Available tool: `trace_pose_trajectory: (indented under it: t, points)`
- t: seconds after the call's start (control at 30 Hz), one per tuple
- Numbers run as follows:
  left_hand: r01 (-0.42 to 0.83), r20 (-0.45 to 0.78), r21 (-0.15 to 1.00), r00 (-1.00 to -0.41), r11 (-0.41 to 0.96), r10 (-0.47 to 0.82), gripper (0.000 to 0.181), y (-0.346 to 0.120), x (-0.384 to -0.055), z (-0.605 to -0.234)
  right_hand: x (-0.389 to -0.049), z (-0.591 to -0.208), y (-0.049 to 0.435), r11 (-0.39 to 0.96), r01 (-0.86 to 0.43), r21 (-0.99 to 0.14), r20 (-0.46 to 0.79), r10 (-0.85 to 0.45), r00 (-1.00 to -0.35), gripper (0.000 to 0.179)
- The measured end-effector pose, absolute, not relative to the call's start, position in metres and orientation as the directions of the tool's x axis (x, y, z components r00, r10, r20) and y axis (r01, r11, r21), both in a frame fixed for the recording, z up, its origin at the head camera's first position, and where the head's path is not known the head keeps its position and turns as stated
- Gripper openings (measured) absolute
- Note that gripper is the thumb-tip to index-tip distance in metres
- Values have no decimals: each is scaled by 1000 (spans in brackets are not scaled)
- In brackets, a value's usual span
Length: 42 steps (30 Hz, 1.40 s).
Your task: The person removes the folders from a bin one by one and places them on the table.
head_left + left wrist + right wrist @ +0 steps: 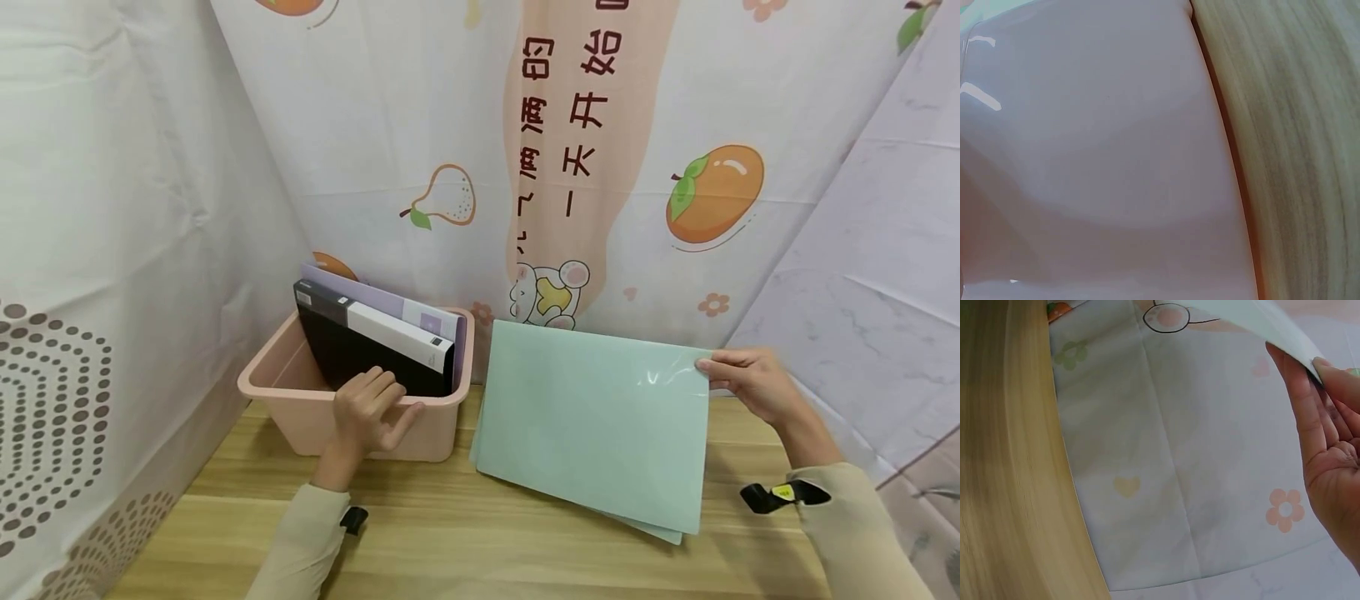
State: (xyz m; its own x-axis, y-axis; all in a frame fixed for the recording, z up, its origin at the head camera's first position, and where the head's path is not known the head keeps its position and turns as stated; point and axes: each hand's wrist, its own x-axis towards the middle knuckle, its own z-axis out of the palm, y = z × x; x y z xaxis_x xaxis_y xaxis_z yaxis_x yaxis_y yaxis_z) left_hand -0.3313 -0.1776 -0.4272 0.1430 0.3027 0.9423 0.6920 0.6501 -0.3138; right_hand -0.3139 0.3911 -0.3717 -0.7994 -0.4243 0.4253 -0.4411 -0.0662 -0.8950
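Observation:
My left hand (366,410) grips the front rim of a pink plastic bin (300,421), fingers curled over the edge and thumb on the outside. The bin's smooth wall (1116,144) fills most of the left wrist view. Inside the bin, a black binder (375,346) with a white spine label leans in front of a purple folder (420,312). On the right, my right hand (757,387) pinches the upper right corner of a mint green folder (592,417), held up slanting over the table. In the right wrist view, thumb and fingers squeeze the folder's edge (1279,331).
The wooden table (450,533) ends against a printed fabric backdrop (360,125) with fruit and lettering. Another cloth (105,250) hangs at the left, and a marble-patterned one (847,292) at the right.

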Motion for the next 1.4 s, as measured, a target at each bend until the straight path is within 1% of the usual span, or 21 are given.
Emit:
trace_pose_trajectory:
  t: [0.17,0.23,0.37,0.53,0.77,1.0,1.3,1.4]
  points:
    - [692,942,-317,148,649,302,45,-177,-331,-428,-317,-377,384,121,-442,-889,375,-361,-854,25]
    - [690,942,-317,147,651,303,45,-177,-331,-429,-318,-379,382,168,-441,-882,365,-347,-864,20]
    - [690,942,-317,146,651,304,46,-177,-331,-429,-320,-385,380,235,-442,-866,350,-347,-870,20]
    - [689,942,-315,146,652,301,46,-177,-331,-431,-322,-390,377,311,-426,-849,334,-309,-891,21]
    - [689,943,-309,134,656,305,45,-178,-330,-433,-321,-395,371,373,-376,-848,300,-248,-921,22]
    - [689,944,-306,129,657,304,45,-178,-329,-433,-320,-398,366,436,-315,-843,233,-232,-945,27]
    - [672,942,-314,132,670,309,46,-178,-330,-431,-323,-394,362,441,-326,-836,246,-228,-942,30]
    - [668,941,-315,126,674,314,46,-179,-331,-430,-325,-394,362,442,-327,-836,250,-224,-942,29]
